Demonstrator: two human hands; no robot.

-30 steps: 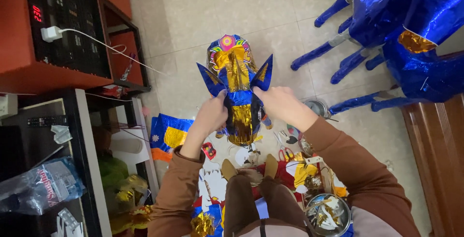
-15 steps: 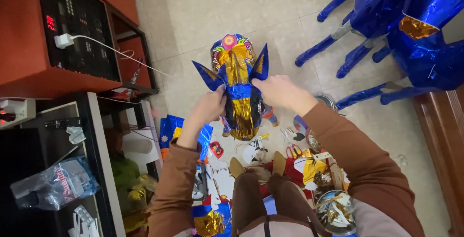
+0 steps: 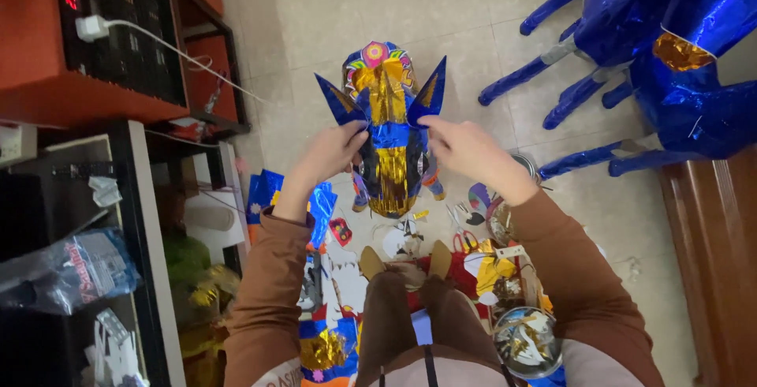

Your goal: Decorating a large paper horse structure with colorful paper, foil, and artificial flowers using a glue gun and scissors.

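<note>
While the floor (image 3: pixel 489 8) is seen from above, a round metal bowl (image 3: pixel 527 341) is found low on the right, just beside the person's right sleeve, and crumpled gold and silver foil scraps are held in it. A second round tin (image 3: pixel 522 164) is partly hidden behind the right wrist, and its contents cannot be told. One foil animal head (image 3: pixel 388 130), covered in blue and gold with a pink and green flower crest at its far end, is held up over the floor between the two hands; two pointed blue ears are counted on it, one on each side. Two larger blue foil figures (image 3: pixel 654 48) with stiff legs are set on the floor at the upper right, well apart from the head. One pair of scissors (image 3: pixel 464 239) is seen among the paper cut-outs strewn on the floor near the knees. The left hand (image 3: pixel 335 149) is partly closed, and its fingertips are pinched on the base of the left ear. The right hand (image 3: pixel 465 146) is likewise partly closed, with thumb and forefinger pressed to the base of the right ear. One red cabinet (image 3: pixel 47 79) is seen at the left, and a white plug and cable are attached to the black unit in it.
</note>
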